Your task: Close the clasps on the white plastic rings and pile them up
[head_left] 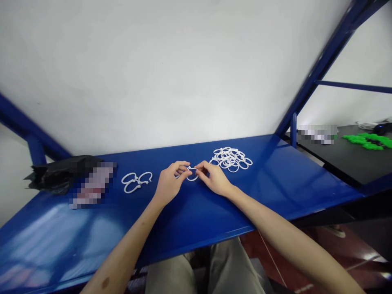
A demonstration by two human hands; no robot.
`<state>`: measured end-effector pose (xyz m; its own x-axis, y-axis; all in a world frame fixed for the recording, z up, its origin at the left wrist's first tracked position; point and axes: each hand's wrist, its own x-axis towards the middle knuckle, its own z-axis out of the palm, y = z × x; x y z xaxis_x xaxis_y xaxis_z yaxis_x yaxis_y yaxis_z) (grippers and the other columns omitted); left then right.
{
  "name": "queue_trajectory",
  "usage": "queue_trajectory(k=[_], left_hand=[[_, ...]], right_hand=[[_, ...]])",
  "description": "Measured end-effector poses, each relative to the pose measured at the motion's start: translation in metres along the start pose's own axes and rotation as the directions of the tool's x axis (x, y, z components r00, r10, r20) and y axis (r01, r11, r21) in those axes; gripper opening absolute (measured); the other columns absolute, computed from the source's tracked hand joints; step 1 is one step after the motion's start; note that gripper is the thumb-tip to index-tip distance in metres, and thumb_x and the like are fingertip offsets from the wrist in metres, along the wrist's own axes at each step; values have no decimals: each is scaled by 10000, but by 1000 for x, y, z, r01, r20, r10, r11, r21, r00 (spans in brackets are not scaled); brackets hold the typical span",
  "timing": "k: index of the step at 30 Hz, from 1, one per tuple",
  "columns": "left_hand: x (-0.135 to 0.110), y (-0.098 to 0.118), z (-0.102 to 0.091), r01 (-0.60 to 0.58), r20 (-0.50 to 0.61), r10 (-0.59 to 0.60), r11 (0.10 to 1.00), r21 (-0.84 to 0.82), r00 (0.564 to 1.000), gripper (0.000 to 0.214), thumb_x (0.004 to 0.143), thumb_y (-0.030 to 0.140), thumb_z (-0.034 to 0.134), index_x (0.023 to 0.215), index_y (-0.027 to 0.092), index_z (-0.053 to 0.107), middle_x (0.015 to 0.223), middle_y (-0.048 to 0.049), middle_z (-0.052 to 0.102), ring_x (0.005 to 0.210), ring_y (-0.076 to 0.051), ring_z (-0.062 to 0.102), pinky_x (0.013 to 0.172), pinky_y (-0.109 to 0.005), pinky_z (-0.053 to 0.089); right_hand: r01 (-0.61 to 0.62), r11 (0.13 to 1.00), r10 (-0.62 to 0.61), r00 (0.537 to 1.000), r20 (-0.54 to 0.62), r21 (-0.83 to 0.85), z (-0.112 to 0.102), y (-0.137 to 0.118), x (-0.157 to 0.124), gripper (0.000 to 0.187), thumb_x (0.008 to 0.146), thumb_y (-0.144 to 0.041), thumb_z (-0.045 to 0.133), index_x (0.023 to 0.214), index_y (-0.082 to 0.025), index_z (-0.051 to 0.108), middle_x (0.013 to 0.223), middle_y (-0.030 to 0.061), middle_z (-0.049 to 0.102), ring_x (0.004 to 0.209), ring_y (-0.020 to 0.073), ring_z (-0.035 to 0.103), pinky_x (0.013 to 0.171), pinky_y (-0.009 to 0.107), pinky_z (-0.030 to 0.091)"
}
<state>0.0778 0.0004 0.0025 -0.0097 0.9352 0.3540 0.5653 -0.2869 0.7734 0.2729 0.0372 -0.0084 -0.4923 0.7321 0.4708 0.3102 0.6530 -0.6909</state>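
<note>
Between my two hands, just above the blue table, is a white plastic curtain ring [192, 178]. My left hand [173, 179] pinches its left side with thumb and fingers, near a small clasp at the top. Its right side is held between the thumb and fingertips of my right hand [214, 178]. My fingers hide parts of the ring. To the left lie three similar rings [132, 187] with gaps in their loops. A pile of several white rings [230, 158] rests behind my right hand, many overlapping and looking closed.
A black plastic bag [58, 173] and a blurred-out packet [94, 185] lie on the left of the blue table [196, 228]. Blue metal posts frame both sides, with a white wall behind. On the right, a black table [346, 159] carries green pieces [369, 141].
</note>
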Motion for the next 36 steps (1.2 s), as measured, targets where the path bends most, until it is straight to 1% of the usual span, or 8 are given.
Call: queue_trajectory(k=[5,13,18,21,23,27,31,36], left_hand=[[-2,-2,0,88,124,-61,970,-226,990,218,817,413,686,885,206,688,787,-1,699,709,-151,624,673,-270,477],[-3,-2,-6,66,165,-46,991,-118,985,180,801,394,677,786,217,707,809,-7,725,747,-168,622,719,-294,470],[-1,-2,-3,37,162,-24,996,-78,987,210,839,423,640,881,229,710,827,-6,728,743,-173,634,715,-297,490],[1,-3,-5,-51,95,43,995,84,995,282,881,412,603,1096,246,679,957,-27,738,839,-194,645,811,-332,503],[2,-8,-9,-115,50,104,941,317,993,310,905,397,571,1152,233,663,1052,-62,725,976,-243,623,912,-392,477],[2,-22,-18,-108,77,77,729,676,994,396,928,416,512,1225,191,647,1225,-135,660,1133,-355,545,944,-501,431],[0,-27,-18,-107,142,1,665,739,990,403,946,413,455,1229,203,650,1212,-146,658,1118,-350,555,928,-493,420],[-1,-20,-14,-114,153,-1,660,742,988,464,935,454,471,1297,206,619,1161,-147,660,1110,-345,554,924,-478,409]], right_hand=[[101,994,-100,994,34,-31,0,2,-1,134,993,-241,503,976,-202,630,924,42,702,823,160,652,770,278,501],[242,964,-231,968,102,-111,-4,0,-6,193,1027,-226,430,998,-200,619,970,73,679,881,175,639,798,296,513],[206,955,-185,976,116,-214,-3,-1,-4,161,1016,-211,458,1063,-214,612,985,62,682,893,175,638,798,290,509],[83,908,-80,997,25,-410,-21,1,1,167,1008,-239,480,1062,-211,635,1016,76,676,917,192,637,813,302,499],[-125,809,53,989,-141,-574,-43,7,3,195,1005,-263,484,1040,-194,663,1061,108,659,927,213,636,803,314,491],[-546,563,293,834,-467,-621,-88,31,-2,217,986,-236,491,1050,-188,693,1045,128,656,886,241,652,748,325,478],[-676,473,425,737,-526,-565,-106,50,-9,200,943,-213,540,1058,-208,703,1013,124,675,854,250,664,712,325,463],[-692,473,431,722,-541,-546,-103,47,-8,229,948,-240,514,1006,-225,735,1015,119,688,831,233,659,703,314,459]])
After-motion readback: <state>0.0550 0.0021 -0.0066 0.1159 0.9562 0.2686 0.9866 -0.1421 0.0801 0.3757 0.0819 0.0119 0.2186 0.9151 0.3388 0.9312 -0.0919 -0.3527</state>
